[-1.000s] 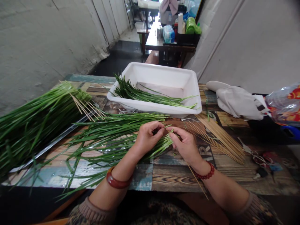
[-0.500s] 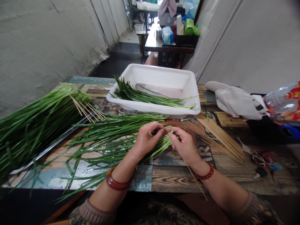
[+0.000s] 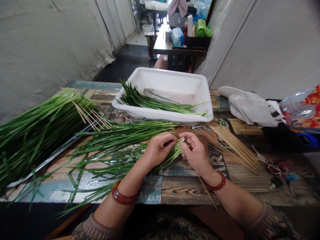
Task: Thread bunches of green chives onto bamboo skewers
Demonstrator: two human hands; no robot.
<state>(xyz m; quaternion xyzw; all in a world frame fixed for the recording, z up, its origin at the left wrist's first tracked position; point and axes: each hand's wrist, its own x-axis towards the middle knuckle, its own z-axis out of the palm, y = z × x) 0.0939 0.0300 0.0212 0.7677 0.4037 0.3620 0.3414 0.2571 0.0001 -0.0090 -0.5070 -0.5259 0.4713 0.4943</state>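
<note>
My left hand [image 3: 158, 149] is closed in a pinch at the pale stem ends of some garlic chives [image 3: 174, 154]. Thumb and fingers of my right hand [image 3: 197, 153] close around the same stem ends and a thin bamboo skewer [image 3: 207, 191], whose long end sticks out below the palm toward me. Several stems sit side by side at the skewer's upper end; its tip is hidden between my fingers. Loose chives [image 3: 135, 130] lie across the table just beyond and left of my left hand, their leaves pointing left.
A white plastic tub [image 3: 160, 115] with more chives stands behind my hands. At left is a large pile of skewered chives [image 3: 47, 123] beside a long metal strip [image 3: 53, 155]. Bare skewers [image 3: 235, 143], scissors [image 3: 275, 168], keys [image 3: 275, 183] and a pale cap [image 3: 250, 105] lie at right.
My left fingertips have drawn in against the stem ends, and the stem that stuck up between my hands now lies with the others. The skewer's lower end has shifted slightly up and left.
</note>
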